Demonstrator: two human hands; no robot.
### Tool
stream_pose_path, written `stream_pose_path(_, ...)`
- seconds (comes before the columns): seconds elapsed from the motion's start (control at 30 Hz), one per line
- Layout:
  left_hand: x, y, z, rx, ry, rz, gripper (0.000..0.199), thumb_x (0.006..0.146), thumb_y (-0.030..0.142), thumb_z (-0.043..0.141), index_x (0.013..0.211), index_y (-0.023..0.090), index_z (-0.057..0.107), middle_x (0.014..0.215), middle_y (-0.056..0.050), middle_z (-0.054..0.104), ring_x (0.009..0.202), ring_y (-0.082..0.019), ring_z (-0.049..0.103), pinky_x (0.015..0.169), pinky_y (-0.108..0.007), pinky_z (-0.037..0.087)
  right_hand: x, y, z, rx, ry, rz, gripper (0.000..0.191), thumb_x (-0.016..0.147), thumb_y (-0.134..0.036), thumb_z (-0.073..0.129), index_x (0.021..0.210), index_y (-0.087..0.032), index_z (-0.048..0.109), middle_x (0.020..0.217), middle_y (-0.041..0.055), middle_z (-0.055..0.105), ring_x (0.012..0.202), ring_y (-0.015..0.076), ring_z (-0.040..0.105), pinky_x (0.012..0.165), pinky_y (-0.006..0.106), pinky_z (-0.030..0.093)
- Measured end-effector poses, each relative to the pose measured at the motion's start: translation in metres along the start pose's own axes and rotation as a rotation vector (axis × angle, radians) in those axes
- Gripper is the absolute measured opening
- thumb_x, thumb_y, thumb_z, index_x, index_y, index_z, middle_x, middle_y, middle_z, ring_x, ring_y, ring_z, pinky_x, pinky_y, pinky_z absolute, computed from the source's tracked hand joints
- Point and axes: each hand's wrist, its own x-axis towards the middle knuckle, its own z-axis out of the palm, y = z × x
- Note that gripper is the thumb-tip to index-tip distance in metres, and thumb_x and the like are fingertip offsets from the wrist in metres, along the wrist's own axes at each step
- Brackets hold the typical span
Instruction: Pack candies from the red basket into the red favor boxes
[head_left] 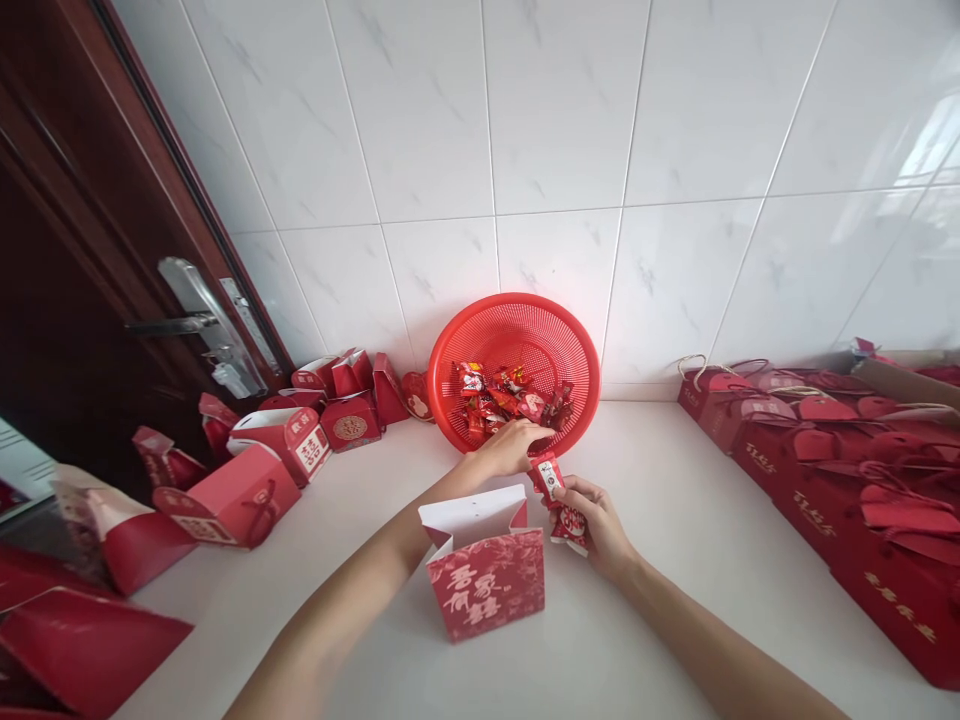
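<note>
My right hand [592, 518] is closed around red wrapped candies [571, 528], held just right of the paper gift bag. My left hand [514, 447] reaches past the bag to the near rim of a red plastic basket [517, 312], its visible fingers stretched to the right; I see nothing held in it. Inside the basket, which leans tilted against the wall, lies a pile of wrapped candies [510, 392]. Between my forearms the red gift bag [487, 590] stands upright with its top open, white inside and white lettering on its front.
Several red gift boxes [240, 495] stand at the left, some with open tops. Along the right side runs a row of closed red boxes [810, 500] with cord handles. Behind the white tabletop [645, 640] rises a tiled wall [555, 110]; a dark door [90, 180] is at the left.
</note>
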Motion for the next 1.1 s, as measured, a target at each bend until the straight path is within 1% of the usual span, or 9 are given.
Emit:
stream_pose_path(0.13, 0.001, -0.001, -0.003, -0.027, -0.036, 0.003, 0.030, 0.072, 0.026, 0.073, 0.101, 0.025, 0.077, 0.105, -0.006, 0.078, 0.097, -0.027, 0.071, 0.085, -0.031, 0.052, -0.001, 0.000, 0.001, 0.003, 0.001, -0.001, 0.034, 0.058, -0.043, 0.088, 0.070, -0.017, 0.069, 0.069, 0.0028, 0.066, 0.053, 0.0119, 0.057, 0.043, 0.023, 0.050)
stream_pose_path(0.2, 0.003, 0.002, -0.007, -0.055, -0.007, 0.009, 0.023, 0.078, 0.024, 0.067, 0.098, 0.024, 0.078, 0.103, -0.005, 0.079, 0.096, -0.024, 0.073, 0.087, -0.031, 0.053, -0.001, 0.000, 0.000, -0.002, 0.000, 0.004, 0.034, 0.060, -0.043, 0.087, 0.072, -0.017, 0.070, 0.070, 0.0030, 0.066, 0.053, 0.0118, 0.057, 0.043, 0.023, 0.051)
stream_pose_path(0.3, 0.004, 0.005, -0.013, -0.125, 0.156, -0.009, 0.023, 0.084, 0.022, 0.060, 0.098, 0.020, 0.078, 0.105, -0.007, 0.079, 0.099, -0.024, 0.073, 0.091, -0.033, 0.053, -0.002, -0.001, -0.001, -0.016, -0.001, 0.012, 0.033, 0.062, -0.043, 0.086, 0.076, -0.017, 0.072, 0.072, 0.0030, 0.066, 0.054, 0.0116, 0.057, 0.042, 0.022, 0.050)
stream_pose_path(0.4, 0.003, 0.005, -0.018, -0.248, 0.319, -0.047, 0.021, 0.085, 0.023, 0.061, 0.096, 0.018, 0.077, 0.104, -0.008, 0.079, 0.097, -0.023, 0.073, 0.090, -0.034, 0.055, -0.002, -0.001, -0.002, -0.019, -0.002, 0.017, 0.033, 0.063, -0.042, 0.086, 0.079, -0.016, 0.073, 0.072, 0.0029, 0.066, 0.054, 0.0115, 0.057, 0.042, 0.022, 0.050)
stream_pose_path(0.7, -0.027, 0.004, -0.025, -0.573, 0.496, -0.105, 0.016, 0.075, 0.030, 0.071, 0.083, 0.017, 0.077, 0.090, -0.008, 0.078, 0.085, -0.022, 0.071, 0.080, -0.033, 0.055, -0.003, -0.005, -0.001, 0.006, 0.021, 0.043, 0.035, 0.058, -0.042, 0.088, 0.074, -0.017, 0.070, 0.075, 0.0025, 0.066, 0.056, 0.0116, 0.057, 0.043, 0.022, 0.051)
stream_pose_path(0.8, -0.043, 0.010, -0.035, -0.695, 0.597, -0.136, 0.016, 0.073, 0.030, 0.074, 0.083, 0.017, 0.077, 0.090, -0.007, 0.077, 0.088, -0.020, 0.068, 0.084, -0.031, 0.051, -0.004, -0.019, 0.003, 0.030, 0.031, 0.060, 0.036, 0.056, -0.042, 0.087, 0.073, -0.017, 0.069, 0.072, 0.0020, 0.067, 0.055, 0.0105, 0.057, 0.045, 0.020, 0.050)
stream_pose_path(0.93, -0.058, 0.026, -0.060, -0.945, 0.689, -0.121, 0.015, 0.069, 0.026, 0.078, 0.081, 0.017, 0.075, 0.084, -0.003, 0.074, 0.083, -0.016, 0.064, 0.081, -0.027, 0.048, -0.008, -0.055, 0.022, 0.009, -0.079, 0.017, 0.037, 0.061, -0.046, 0.084, 0.074, -0.018, 0.064, 0.059, 0.0008, 0.064, 0.048, 0.0101, 0.053, 0.041, 0.018, 0.044)
stream_pose_path(1.03, -0.065, 0.043, -0.081, -1.175, 0.711, -0.024, 0.015, 0.068, 0.022, 0.080, 0.080, 0.017, 0.072, 0.076, 0.000, 0.067, 0.072, -0.011, 0.059, 0.071, -0.023, 0.047, -0.012, -0.083, 0.048, -0.027, -0.182, -0.037, 0.035, 0.066, -0.046, 0.081, 0.075, -0.019, 0.060, 0.057, 0.0005, 0.064, 0.045, 0.0110, 0.051, 0.035, 0.018, 0.039)
stream_pose_path(1.1, -0.068, 0.057, -0.090, -1.295, 0.701, 0.057, 0.015, 0.069, 0.020, 0.080, 0.079, 0.018, 0.069, 0.073, 0.001, 0.062, 0.071, -0.010, 0.057, 0.071, -0.023, 0.047, -0.014, -0.096, 0.066, -0.063, -0.243, -0.053, 0.034, 0.069, -0.046, 0.080, 0.077, -0.019, 0.060, 0.057, 0.0009, 0.065, 0.042, 0.0104, 0.050, 0.035, 0.018, 0.039)
